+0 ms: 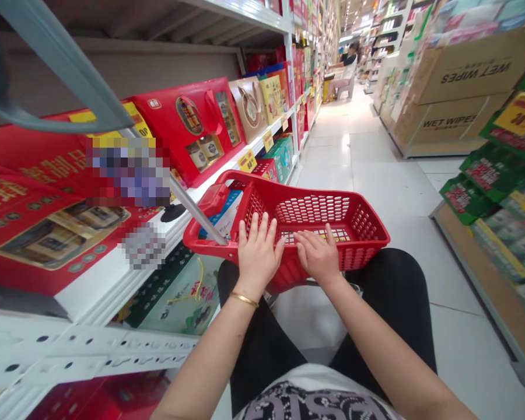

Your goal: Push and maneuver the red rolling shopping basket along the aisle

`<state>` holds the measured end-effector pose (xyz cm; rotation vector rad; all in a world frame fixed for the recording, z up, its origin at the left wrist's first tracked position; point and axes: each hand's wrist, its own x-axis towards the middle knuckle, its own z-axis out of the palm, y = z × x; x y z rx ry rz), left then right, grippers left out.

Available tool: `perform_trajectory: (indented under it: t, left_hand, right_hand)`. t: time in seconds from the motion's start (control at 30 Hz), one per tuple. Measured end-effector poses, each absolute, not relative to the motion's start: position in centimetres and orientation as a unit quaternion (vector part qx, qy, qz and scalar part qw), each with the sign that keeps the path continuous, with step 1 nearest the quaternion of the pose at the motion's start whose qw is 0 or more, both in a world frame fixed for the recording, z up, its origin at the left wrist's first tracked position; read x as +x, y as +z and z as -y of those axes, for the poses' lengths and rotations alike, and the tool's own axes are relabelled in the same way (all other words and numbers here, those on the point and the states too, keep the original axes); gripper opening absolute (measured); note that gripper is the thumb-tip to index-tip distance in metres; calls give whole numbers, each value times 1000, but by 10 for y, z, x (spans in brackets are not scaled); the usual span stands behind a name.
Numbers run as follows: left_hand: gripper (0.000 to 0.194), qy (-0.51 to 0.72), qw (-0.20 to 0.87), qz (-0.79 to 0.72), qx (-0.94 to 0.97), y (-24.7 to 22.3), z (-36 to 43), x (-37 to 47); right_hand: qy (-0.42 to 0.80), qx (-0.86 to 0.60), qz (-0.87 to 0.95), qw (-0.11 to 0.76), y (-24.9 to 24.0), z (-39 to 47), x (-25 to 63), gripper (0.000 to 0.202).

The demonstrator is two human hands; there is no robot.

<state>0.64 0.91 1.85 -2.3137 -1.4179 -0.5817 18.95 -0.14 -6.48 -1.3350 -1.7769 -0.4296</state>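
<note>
A red plastic shopping basket (289, 191) with perforated walls stands between my knees, its long grey pull handle (192, 207) rising toward the upper left. My left hand (259, 251) lies on the near rim with its fingers stretched out; a gold bangle is on that wrist. Beside it, my right hand (318, 254) rests over the same rim, fingers extended and the thumb side raised. Neither hand grips anything. At the basket's left end, a blue-and-white package (227, 216) shows behind the handle's base. The basket's floor is partly hidden by my hands.
Left, a white shelf (188, 201) carries red gift boxes (192, 128), with a green-white gift box (179, 297) lower down. On the right stand wet wipes cartons (455, 119) and green packs (485, 169) on a low platform. A person (350, 61) sits far down the tiled aisle.
</note>
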Motion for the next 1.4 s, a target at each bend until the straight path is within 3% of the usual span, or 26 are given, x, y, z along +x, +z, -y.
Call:
perform_trajectory:
  t: [0.23, 0.57, 0.73, 0.9, 1.2, 1.4]
  left_hand:
    - [54, -226, 174, 508, -813, 17, -9, 7]
    - [59, -211, 188, 505, -815, 17, -8, 5]
    - [76, -210, 186, 501, -819, 16, -9, 3]
    - [83, -216, 188, 500, -817, 13, -11, 3]
    - [75, -187, 194, 499, -823, 14, -11, 1]
    - [80, -190, 189, 489, -830, 13, -11, -1]
  right_hand:
    - [-219, -624, 613, 433, -88, 11, 251, 31]
    - [-110, -509, 725, 451, -49, -9, 132, 30]
    - [-156, -564, 701, 407, -66, 7, 204, 27]
    - [-189, -643, 614, 417, -80, 13, 258, 30]
    - [-126, -492, 723, 469, -57, -11, 132, 31]
    - [-187, -546, 702, 417, -74, -2, 178, 44]
